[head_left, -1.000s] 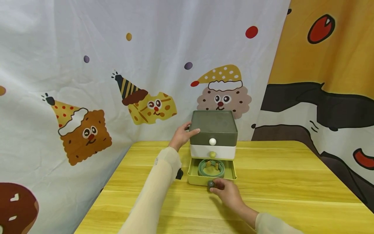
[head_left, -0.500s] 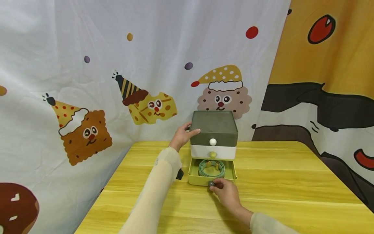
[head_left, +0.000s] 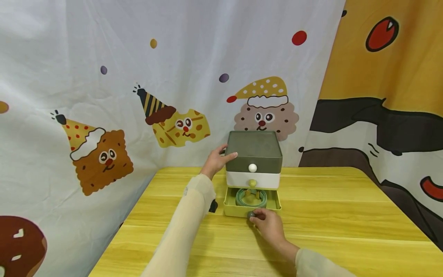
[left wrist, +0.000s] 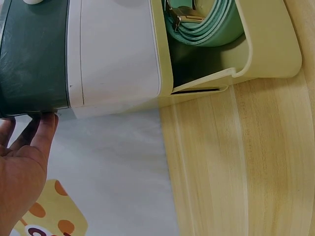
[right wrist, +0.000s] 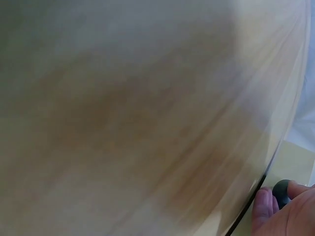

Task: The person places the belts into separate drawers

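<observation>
A small stacked drawer unit stands on the table, with a dark green top drawer (head_left: 254,144), a white middle drawer (head_left: 238,179) and a yellow-green bottom drawer (head_left: 235,211). The bottom drawer is pulled out, and a coiled green belt (head_left: 240,200) with gold-coloured buckle parts lies in it. My right hand (head_left: 270,227) pinches that drawer's dark round knob (right wrist: 281,191) between thumb and fingers. At the unit's left side, my left hand (head_left: 215,161) rests on the dark green drawer, fingertips against its side wall (left wrist: 34,93) and thumb near the upper front corner.
A white knob (head_left: 252,167) and a yellow-green knob (head_left: 252,183) stick out from the upper drawers. A small black object (head_left: 213,206) shows beside the left sleeve. Behind the wooden table (head_left: 328,215) hangs a cartoon-printed cloth (head_left: 194,57).
The bottom drawer has slid slightly inward, and my right hand has moved with its knob. My left hand keeps its place on the unit.
</observation>
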{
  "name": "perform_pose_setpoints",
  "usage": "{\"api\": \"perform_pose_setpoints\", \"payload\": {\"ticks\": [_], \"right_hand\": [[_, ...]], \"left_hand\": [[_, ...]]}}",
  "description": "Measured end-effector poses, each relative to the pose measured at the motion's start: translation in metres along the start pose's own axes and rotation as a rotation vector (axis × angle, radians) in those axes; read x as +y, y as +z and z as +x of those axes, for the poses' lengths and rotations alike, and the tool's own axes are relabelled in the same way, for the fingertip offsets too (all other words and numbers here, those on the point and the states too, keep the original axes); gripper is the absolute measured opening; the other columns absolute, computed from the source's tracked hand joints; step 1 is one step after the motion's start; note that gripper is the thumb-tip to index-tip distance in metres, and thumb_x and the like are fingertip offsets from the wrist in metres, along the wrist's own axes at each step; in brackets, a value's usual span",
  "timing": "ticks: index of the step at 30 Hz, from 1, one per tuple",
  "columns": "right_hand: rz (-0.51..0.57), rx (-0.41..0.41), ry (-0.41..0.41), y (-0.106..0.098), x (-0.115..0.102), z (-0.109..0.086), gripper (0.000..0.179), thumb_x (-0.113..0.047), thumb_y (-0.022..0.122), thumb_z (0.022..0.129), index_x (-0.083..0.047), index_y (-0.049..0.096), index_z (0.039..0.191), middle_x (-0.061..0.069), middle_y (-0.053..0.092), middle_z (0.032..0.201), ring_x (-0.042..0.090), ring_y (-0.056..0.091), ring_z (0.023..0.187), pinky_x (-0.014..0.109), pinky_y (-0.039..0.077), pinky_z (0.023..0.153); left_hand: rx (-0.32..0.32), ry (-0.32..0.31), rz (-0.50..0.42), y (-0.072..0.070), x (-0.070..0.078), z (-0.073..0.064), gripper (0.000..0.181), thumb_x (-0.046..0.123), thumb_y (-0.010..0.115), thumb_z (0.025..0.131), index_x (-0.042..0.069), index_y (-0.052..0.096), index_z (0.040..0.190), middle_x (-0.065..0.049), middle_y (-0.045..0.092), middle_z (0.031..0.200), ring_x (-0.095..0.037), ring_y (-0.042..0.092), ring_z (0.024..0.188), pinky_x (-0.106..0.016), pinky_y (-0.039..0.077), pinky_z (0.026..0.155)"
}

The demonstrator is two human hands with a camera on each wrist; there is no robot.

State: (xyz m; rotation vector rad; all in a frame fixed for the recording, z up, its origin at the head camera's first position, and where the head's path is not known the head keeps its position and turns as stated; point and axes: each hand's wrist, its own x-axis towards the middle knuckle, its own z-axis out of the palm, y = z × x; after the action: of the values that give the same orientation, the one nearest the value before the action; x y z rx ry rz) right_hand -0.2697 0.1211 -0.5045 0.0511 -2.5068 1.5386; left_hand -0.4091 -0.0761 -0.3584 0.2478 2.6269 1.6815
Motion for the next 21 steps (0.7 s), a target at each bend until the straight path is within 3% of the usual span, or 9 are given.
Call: {"api": "perform_pose_setpoints", "payload": {"ticks": [12,21], "right_hand": [[0.009,0.002,0.025,-0.001,-0.001,0.01,0.017,-0.005,0.079,0.084,0.002,0.074,0.098,0.006,0.072,0.084,0.015,0.065,0.069,0.026,0.053,0.054],[-0.041,0.01,0.009,-0.001,0.002,0.023,0.016,-0.006,0.078,0.084,0.0,0.075,0.098,0.006,0.073,0.088,0.015,0.066,0.074,0.026,0.054,0.06]], "left_hand": [[-0.007,-0.009,-0.003,0.0,0.0,-0.001,0.08,0.05,0.071,0.09,0.022,0.036,0.156,-0.009,0.037,0.156,-0.031,0.036,0.141,-0.049,0.038,0.109],[-0.004,-0.009,-0.003,0.0,-0.001,0.002,0.08,0.052,0.071,0.089,0.023,0.037,0.155,-0.008,0.038,0.155,-0.029,0.037,0.141,-0.049,0.039,0.109]]}}
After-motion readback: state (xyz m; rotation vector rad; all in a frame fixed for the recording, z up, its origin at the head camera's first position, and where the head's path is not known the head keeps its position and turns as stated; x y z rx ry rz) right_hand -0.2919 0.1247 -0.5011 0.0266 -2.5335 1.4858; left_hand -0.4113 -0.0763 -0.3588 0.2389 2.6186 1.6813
